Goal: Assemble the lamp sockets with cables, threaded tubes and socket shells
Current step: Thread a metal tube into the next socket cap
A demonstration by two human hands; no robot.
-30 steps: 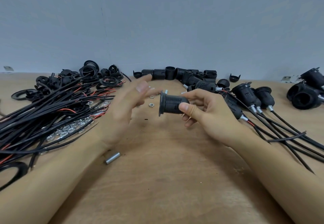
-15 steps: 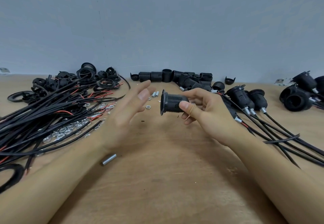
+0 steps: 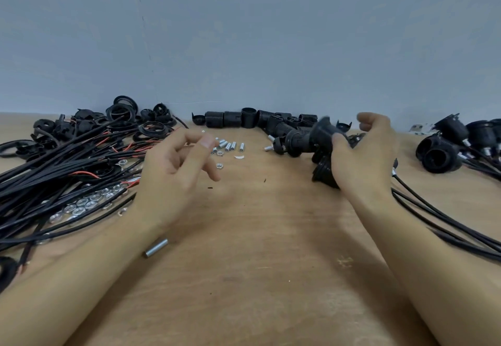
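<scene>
Two hands worked over the wooden counter (image 3: 244,250), and each sat where its next job seemed to lie. The right hand (image 3: 363,156) gripped a black socket shell (image 3: 324,134) between thumb and curled fingers, carrying it at the far right just above the assembled sockets (image 3: 298,139) that lay with their cables trailing right; judging by that, it was probably being set down with the finished ones. The left hand (image 3: 173,177) hovered with loosely spread fingers and held nothing, near the small pile of threaded tubes (image 3: 230,145) and loose nuts (image 3: 219,166) at the far centre, likely ready to pick the next piece. Supplies were sorted by kind, seemingly for easy reach: a bundle of black cables (image 3: 54,177) at the left, more nuts (image 3: 81,206) beneath it, rings (image 3: 122,112) behind, and bare shells (image 3: 233,119) lined along the wall. One stray tube (image 3: 156,248) lay beside the left forearm. Motion blur smeared the held shell, so whether a tube or cable was already fitted could not be told, and the right palm hid part of another socket (image 3: 324,172) below it. A further heap of sockets (image 3: 444,153) was cut off at the right edge.
</scene>
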